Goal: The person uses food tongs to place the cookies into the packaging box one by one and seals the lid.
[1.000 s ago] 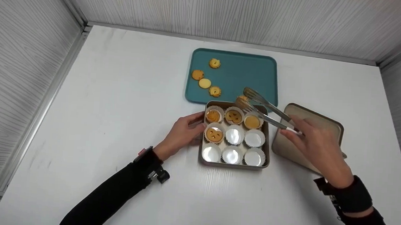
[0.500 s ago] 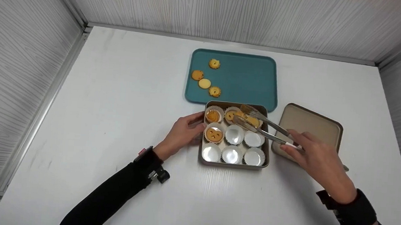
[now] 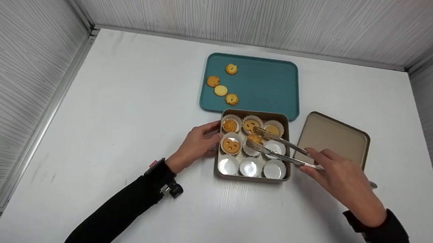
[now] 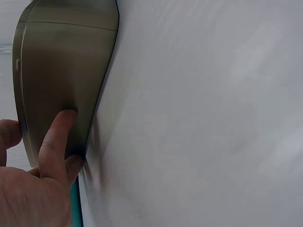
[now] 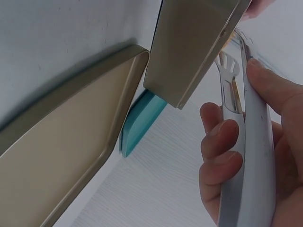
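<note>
My right hand (image 3: 340, 179) grips metal tongs (image 3: 290, 160) with pale handles, seen close up in the right wrist view. Their slotted tips sit at a golden cookie (image 3: 255, 139) over the centre paper cup of a square tin (image 3: 250, 178). Against the tin's left outer wall rest the fingers of my left hand (image 3: 197, 145); in the left wrist view one fingertip (image 4: 68, 116) presses the metal side. A swirl cookie (image 3: 230, 125), a pretzel-shaped cookie (image 3: 251, 125) and a round cookie (image 3: 272, 130) fill the far row of cups. Another pretzel-shaped cookie (image 3: 231, 146) lies in the middle row's left cup.
Behind the tin, a teal tray (image 3: 265, 79) carries several cookies along its left side, among them a pale round one (image 3: 221, 90). The tin's lid (image 3: 337, 137) lies on the white table to the right, partly beneath my right hand.
The tongs have brought the golden cookie from the tray's front edge toward me, over the far row, to the centre cup. My left hand and the tin have stayed put.
</note>
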Demonstrator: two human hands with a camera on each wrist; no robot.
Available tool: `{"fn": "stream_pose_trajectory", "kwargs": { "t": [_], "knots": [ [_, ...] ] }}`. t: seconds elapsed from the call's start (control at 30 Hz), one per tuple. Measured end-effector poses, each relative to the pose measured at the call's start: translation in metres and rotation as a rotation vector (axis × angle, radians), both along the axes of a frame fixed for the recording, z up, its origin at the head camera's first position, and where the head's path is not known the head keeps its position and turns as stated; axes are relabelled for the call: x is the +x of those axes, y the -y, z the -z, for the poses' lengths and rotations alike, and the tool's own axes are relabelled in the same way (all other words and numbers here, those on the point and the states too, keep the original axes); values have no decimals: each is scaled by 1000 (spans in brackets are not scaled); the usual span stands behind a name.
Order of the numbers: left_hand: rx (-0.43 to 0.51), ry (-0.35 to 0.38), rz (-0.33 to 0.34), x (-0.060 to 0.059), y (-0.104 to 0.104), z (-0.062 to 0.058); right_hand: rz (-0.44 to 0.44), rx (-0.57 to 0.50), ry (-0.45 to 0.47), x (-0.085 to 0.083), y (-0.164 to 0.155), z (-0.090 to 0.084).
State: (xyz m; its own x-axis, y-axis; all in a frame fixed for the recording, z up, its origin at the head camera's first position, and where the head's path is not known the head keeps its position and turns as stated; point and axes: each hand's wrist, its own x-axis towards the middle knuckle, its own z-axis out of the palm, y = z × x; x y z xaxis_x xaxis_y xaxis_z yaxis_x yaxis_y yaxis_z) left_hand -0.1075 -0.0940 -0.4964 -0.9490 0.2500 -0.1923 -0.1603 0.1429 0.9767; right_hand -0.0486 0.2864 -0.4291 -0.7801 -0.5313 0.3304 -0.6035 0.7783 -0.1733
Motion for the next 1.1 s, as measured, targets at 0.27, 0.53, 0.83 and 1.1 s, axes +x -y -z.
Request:
{"fn": "stream_pose_trajectory", "kwargs": {
  "t": [0.27, 0.53, 0.83, 1.1],
  "knots": [
    [-9, 4, -8, -1, 0, 0, 22, 90, 26, 0, 5, -4],
    [-11, 0, -15, -1, -1, 1, 24, 113, 33, 0, 8, -4],
    [16, -9, 14, 1, 1, 0, -24, 107, -33, -3, 10, 1],
    [15, 0, 3, 1, 0, -1, -8, 117, -28, -4, 10, 4]
  ]
}}
